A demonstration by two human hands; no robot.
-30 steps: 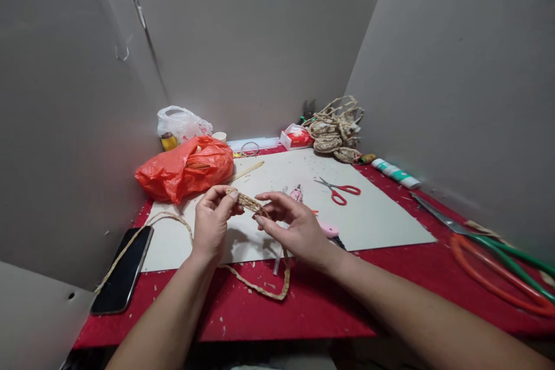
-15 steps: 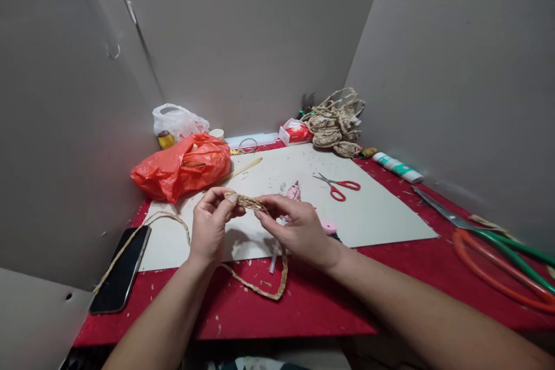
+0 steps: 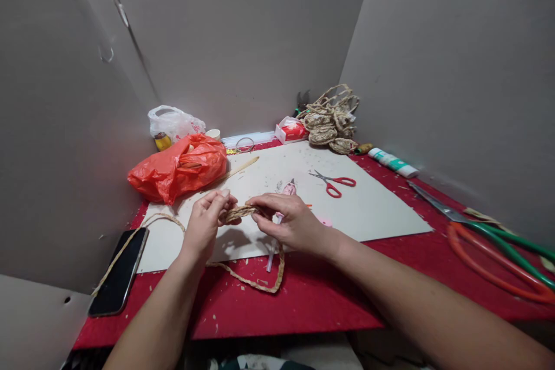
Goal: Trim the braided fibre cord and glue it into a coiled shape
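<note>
My left hand (image 3: 206,226) and my right hand (image 3: 288,221) meet over a pale card sheet (image 3: 377,208) on the red table (image 3: 312,306). Both pinch the same braided straw cord (image 3: 239,213), which is bent into a small loop between my fingertips. The rest of the cord trails down in a curve over the red table edge and runs off left toward a black phone (image 3: 119,269). A pink glue gun (image 3: 289,188) lies partly hidden behind my right hand.
An orange plastic bag (image 3: 180,166) and a white bag (image 3: 173,122) sit at the back left. Red-handled scissors (image 3: 333,181) lie on the card. A heap of woven straw pieces (image 3: 332,122), a glue tube (image 3: 392,163) and big shears with orange and green handles (image 3: 489,243) are on the right.
My hands have come closer together and lower toward the card. The flat braided strip between them is now bent into a small loop. The view has shifted slightly.
</note>
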